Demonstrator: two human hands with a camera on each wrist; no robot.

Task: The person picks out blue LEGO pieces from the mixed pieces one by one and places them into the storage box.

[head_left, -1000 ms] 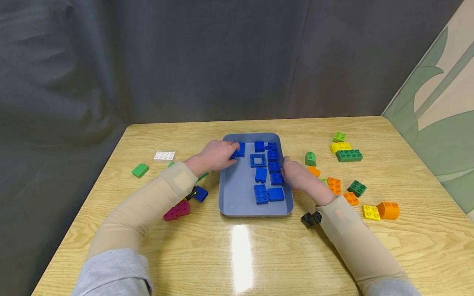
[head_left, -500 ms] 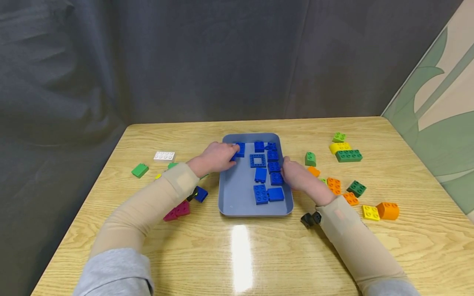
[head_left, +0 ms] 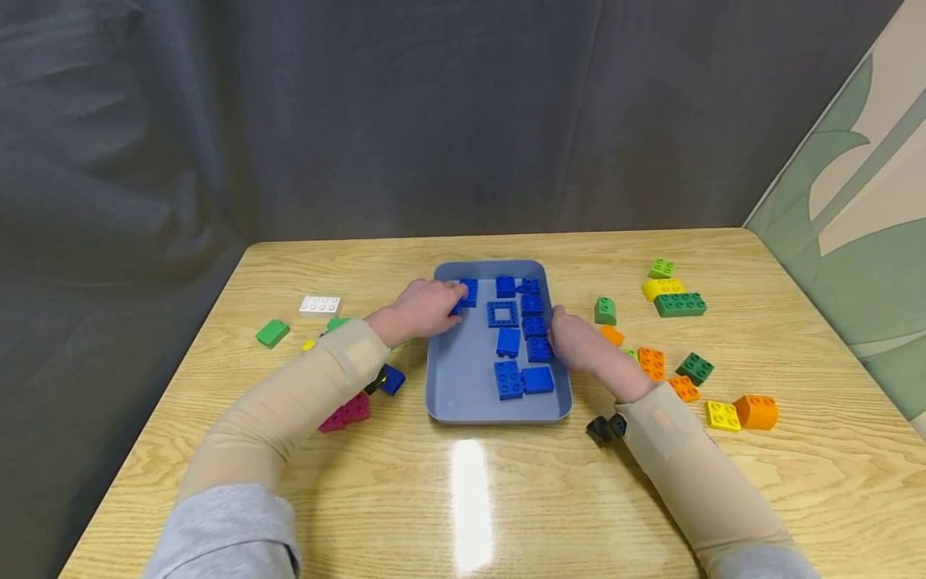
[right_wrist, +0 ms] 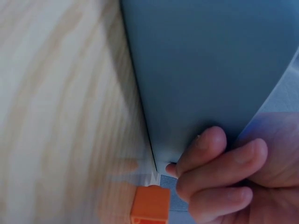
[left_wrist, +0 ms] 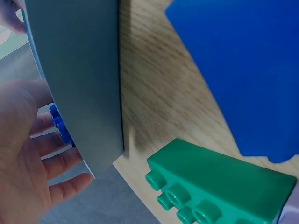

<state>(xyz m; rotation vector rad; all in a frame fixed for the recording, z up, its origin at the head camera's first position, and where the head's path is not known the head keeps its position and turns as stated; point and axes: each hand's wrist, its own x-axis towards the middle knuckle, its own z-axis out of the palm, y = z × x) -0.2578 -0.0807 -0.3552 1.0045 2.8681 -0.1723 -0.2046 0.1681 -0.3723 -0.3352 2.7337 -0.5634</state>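
Observation:
A shallow grey-blue tray (head_left: pixel 470 406) lies mid-table with several blue bricks in it, most of them along its right side. My left hand (head_left: pixel 427 307) reaches over the tray's left wall, its thumb and fingers on either side of a blue brick (head_left: pixel 456 308), mostly covered by the hand. Just beyond is another blue brick (head_left: pixel 469 293). In the left wrist view, blue studs (left_wrist: pixel 60 123) show between thumb and fingers; the thumb tip is hidden. My right hand (head_left: pixel 579 342) grips the tray's right rim, fingers curled against the outer wall in the right wrist view.
Left of the tray are a white brick (head_left: pixel 320 305), a green brick (head_left: pixel 272 333), a blue brick (head_left: pixel 392 379) and magenta bricks (head_left: pixel 354 408). On the right lie several orange, yellow and green bricks, including a long dark green one (head_left: pixel 680 304). A dark curtain (head_left: pixel 434 121) hangs behind the table.
My left forearm has shifted very slightly right, uncovering a bit of yellow beside it. Both hands otherwise stay in place, and the bricks in the tray look unchanged.

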